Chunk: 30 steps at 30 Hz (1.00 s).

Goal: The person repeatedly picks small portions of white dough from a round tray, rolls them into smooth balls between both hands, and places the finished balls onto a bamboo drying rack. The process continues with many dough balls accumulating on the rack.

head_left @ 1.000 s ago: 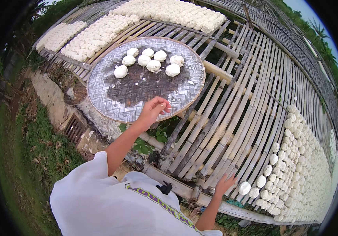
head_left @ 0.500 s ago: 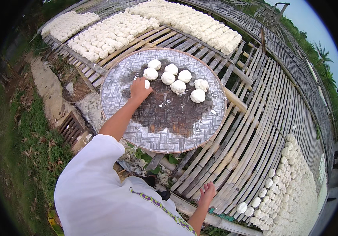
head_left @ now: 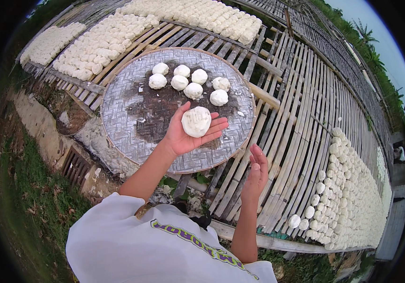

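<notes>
Fingers point(head_left: 219, 128) of the left hand point(head_left: 179, 135) lie extended, the upturned palm cradling a white dough-like ball point(head_left: 196, 121) over the near half of the round woven bamboo tray point(head_left: 188, 163). The right hand point(head_left: 255, 182), loosely bent and seemingly empty, hangs off the tray's near right edge. This looks like a hand-carrying step; the next move likely calls for a level palm.

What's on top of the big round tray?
Eight white balls lie on the round woven tray, with small white crumbs. The left hand, another ball on its palm, hides whatever's behind it.
</notes>
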Each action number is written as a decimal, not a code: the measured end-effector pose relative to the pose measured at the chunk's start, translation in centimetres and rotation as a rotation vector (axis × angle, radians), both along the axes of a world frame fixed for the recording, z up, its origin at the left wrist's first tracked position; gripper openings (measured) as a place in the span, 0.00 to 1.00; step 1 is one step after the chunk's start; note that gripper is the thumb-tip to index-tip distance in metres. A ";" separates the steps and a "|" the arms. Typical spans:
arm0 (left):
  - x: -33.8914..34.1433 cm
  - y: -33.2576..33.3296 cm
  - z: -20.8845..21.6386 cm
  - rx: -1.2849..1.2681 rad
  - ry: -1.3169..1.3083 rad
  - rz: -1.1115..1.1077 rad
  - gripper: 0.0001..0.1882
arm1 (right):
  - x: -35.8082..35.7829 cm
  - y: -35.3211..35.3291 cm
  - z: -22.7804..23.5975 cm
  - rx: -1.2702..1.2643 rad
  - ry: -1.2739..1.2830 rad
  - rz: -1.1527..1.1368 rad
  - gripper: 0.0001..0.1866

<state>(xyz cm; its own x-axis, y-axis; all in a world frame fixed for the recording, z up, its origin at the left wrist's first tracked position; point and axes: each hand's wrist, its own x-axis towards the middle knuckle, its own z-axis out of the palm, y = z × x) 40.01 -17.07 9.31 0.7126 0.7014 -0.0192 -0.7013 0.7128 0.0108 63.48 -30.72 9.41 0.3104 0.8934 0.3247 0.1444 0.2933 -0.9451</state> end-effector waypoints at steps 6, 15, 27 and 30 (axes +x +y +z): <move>15.4 -5.7 0.7 -0.001 0.502 0.122 0.37 | 0.4 6.1 1.4 -0.110 0.745 0.210 0.30; 17.7 -9.5 -1.3 0.089 0.365 -0.074 0.36 | 1.8 -4.2 -1.3 0.026 0.587 -0.178 0.32; 22.0 -12.9 0.7 0.039 0.406 -0.202 0.33 | 4.7 -7.3 0.9 0.102 0.460 -0.300 0.33; 24.5 -13.2 0.8 0.036 0.604 -0.135 0.29 | 7.3 -6.4 0.6 -0.046 0.910 -0.233 0.31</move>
